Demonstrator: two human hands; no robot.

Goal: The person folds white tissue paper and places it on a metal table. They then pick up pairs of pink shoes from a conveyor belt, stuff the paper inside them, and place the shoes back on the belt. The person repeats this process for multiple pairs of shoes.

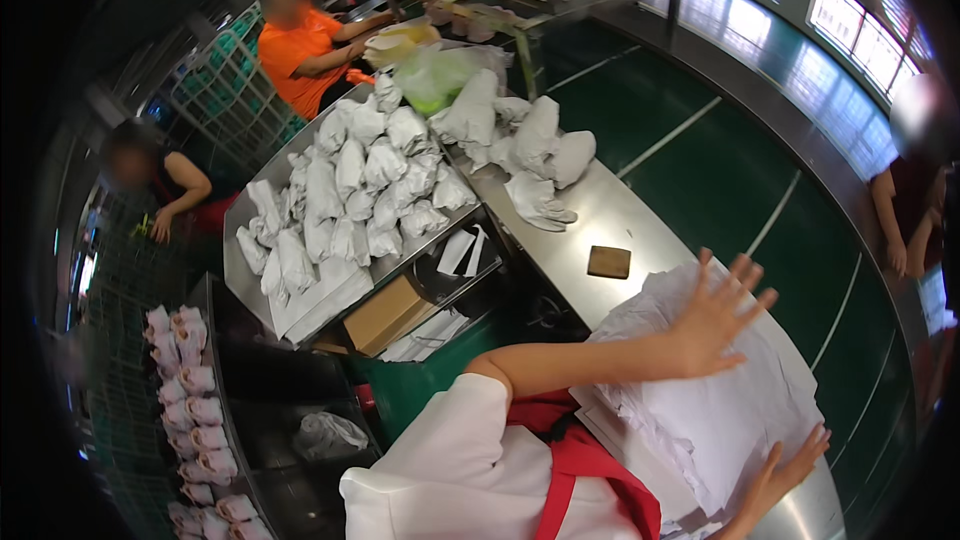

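A thick stack of white paper sheets (690,400) with ruffled edges lies on the metal table in front of me. My left hand (712,325) is over the far part of the stack, fingers spread, holding nothing; whether the palm touches the paper I cannot tell. At the near right edge of the sheets is my right hand (785,470), its fingers stretched out and apart. A small flat brown block (608,262) rests on the table beyond the paper.
Crumpled white paper bundles (355,185) fill a metal tray on the left; more paper bundles (540,145) lie on the table's far end. Below the tray is a cardboard box (385,315). Pale shoe-like items (200,410) line a rack. Other people work at left, back and right.
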